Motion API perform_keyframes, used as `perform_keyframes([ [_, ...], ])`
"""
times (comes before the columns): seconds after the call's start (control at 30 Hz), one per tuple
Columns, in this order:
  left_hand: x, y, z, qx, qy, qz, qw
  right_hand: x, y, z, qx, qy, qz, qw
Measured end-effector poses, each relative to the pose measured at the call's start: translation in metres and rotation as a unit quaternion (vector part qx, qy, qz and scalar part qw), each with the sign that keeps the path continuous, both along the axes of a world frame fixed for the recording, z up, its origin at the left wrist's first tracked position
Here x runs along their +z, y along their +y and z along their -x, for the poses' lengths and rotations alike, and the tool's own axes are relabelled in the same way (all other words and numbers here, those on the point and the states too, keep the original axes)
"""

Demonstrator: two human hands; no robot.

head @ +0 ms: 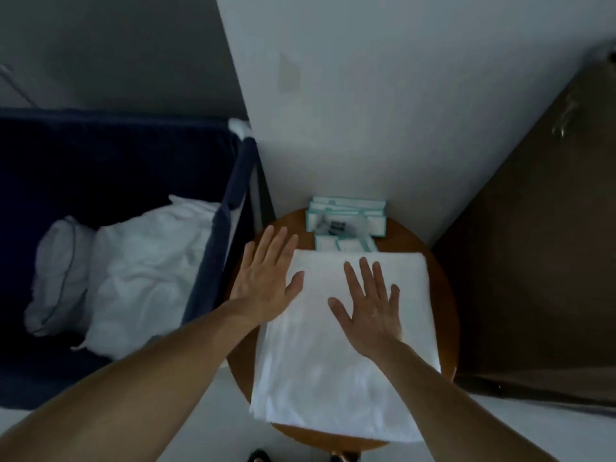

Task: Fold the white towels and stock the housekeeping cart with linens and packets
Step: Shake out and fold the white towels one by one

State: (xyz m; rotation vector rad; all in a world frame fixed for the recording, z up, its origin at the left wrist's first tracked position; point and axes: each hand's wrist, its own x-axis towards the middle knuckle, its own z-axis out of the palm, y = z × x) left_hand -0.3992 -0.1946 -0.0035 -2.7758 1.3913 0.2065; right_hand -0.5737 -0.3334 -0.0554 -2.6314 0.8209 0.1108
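Note:
A folded white towel [333, 361] lies on a small round wooden table [440, 295]. My right hand [370, 308] lies flat on the towel's middle with fingers spread. My left hand [266, 281] is flat and spread at the towel's left edge, the thumb over the towel and the fingers over the tabletop. Behind the towel, against the wall, stands a stack of white packets with teal edges [346, 221].
A dark blue fabric cart bin [220, 235] stands left of the table, holding crumpled white linen [140, 278] and a pillow [56, 271]. A white wall rises behind the table. A brown cabinet door [533, 261] with a metal handle is on the right.

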Motion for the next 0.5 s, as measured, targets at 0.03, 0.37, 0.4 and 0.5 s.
perform_keyframes([
  [0.03, 0.014, 0.004, -0.014, 0.014, -0.01, 0.021, 1.0, 0.015, 0.0, -0.018, 0.013, -0.017, 0.005, 1.0],
  [0.37, 0.041, 0.156, -0.195, 0.211, -0.032, 0.074, 0.974, 0.102, 0.089, -0.221, 0.183, -0.116, -0.006, 0.976],
  [0.4, 0.033, 0.171, -0.213, 0.225, -0.024, 0.066, 0.972, 0.099, 0.102, -0.242, 0.2, -0.105, -0.007, 0.974],
  [0.5, 0.005, 0.207, -0.266, 0.249, 0.003, 0.047, 0.967, 0.073, 0.139, -0.306, 0.226, -0.041, -0.016, 0.973],
])
